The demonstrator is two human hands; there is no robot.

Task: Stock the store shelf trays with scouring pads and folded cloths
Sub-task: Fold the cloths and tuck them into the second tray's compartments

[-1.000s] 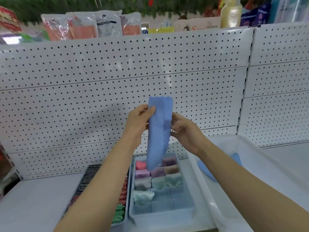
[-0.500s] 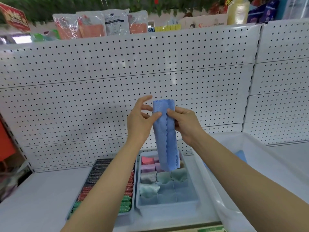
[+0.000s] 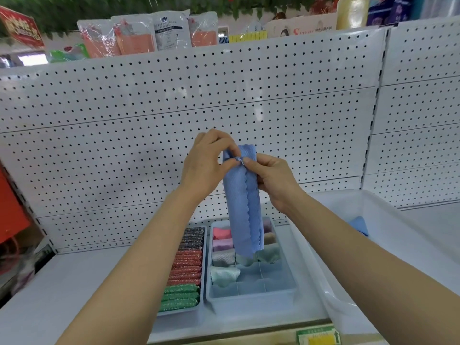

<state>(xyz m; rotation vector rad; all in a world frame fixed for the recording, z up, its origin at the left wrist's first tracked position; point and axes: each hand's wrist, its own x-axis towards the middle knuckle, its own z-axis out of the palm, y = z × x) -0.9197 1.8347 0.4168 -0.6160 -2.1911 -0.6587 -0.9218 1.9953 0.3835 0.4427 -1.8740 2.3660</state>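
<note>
A blue cloth [image 3: 242, 205], folded into a long narrow strip with a wavy edge, hangs in the air above the trays. My left hand [image 3: 206, 163] and my right hand [image 3: 273, 180] both pinch its top end, fingertips almost touching. Below it stands a pale blue divided tray [image 3: 251, 296] holding several folded cloths [image 3: 221, 234] in pink, lilac, grey and mint; its front cells hold nothing. To the left, a tray of scouring pads [image 3: 185, 267] is packed with dark, red and green rows.
A big white bin [image 3: 331, 292] on the right holds another blue cloth [image 3: 358, 225]. The white shelf [image 3: 74, 282] runs in front of a pegboard wall [image 3: 149, 120]. Packaged goods [image 3: 139, 33] sit on top. A price label [image 3: 318, 337] marks the shelf's front edge.
The cloth has been folded lengthwise into a narrower strip. Both hands closed in together at its top end. The view shifted slightly, showing more of the shelf front.
</note>
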